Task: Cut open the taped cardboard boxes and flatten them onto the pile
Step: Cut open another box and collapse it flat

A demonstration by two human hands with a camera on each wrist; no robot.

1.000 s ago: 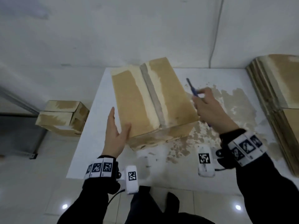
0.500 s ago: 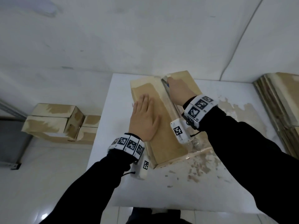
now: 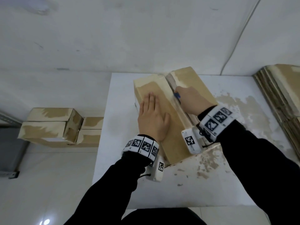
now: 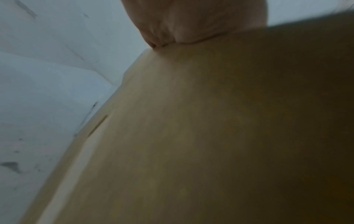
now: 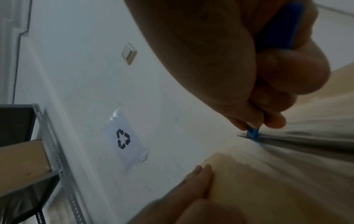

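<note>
A brown cardboard box (image 3: 191, 83) with a taped centre seam (image 3: 170, 78) lies on the white table (image 3: 162, 192). My left hand (image 3: 151, 118) presses flat on the box's left top flap, fingers straight. My right hand (image 3: 191, 99) grips a blue box cutter (image 3: 177, 95) whose tip sits in the seam, a little short of the far end. In the right wrist view the cutter (image 5: 275, 30) is in my fist and its tip (image 5: 252, 134) is in the tape line of the box (image 5: 268, 181). The left wrist view shows only the palm heel (image 4: 191, 22) on cardboard (image 4: 191, 136).
A pile of flattened cardboard (image 3: 282, 98) lies at the table's right edge. Several taped boxes (image 3: 53, 125) are stacked on the floor to the left, beside a grey metal rack (image 3: 9, 143). Torn paper patches mark the table to the right of the box.
My right hand has drawn the cutter along the seam from the far end toward me. The left hand, at the box's near corner a second ago, now presses on top.
</note>
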